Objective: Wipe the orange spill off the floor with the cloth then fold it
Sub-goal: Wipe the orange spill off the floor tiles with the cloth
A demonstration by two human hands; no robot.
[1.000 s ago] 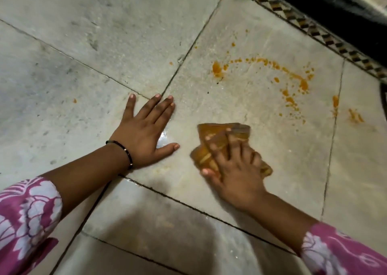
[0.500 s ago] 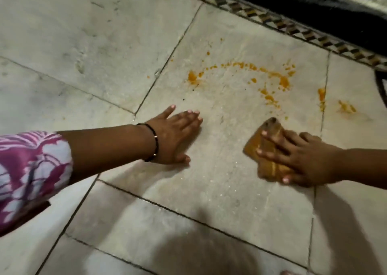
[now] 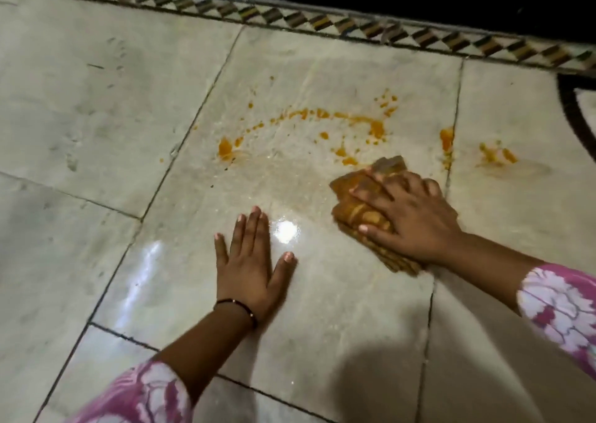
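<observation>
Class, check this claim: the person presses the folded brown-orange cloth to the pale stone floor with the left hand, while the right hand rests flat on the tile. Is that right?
Not quite: the hands are swapped. The head view shows the right hand pressing the folded brown-orange cloth to the pale stone floor, while the left hand rests flat on the tile.

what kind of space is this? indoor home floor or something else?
Most likely an indoor room in a home, seen at floor level. The floor is large polished stone-look tiles with dark grout lines, edged by a patterned mosaic border strip. A person kneels barehanded, pressing a cloth near an orange spill.
</observation>
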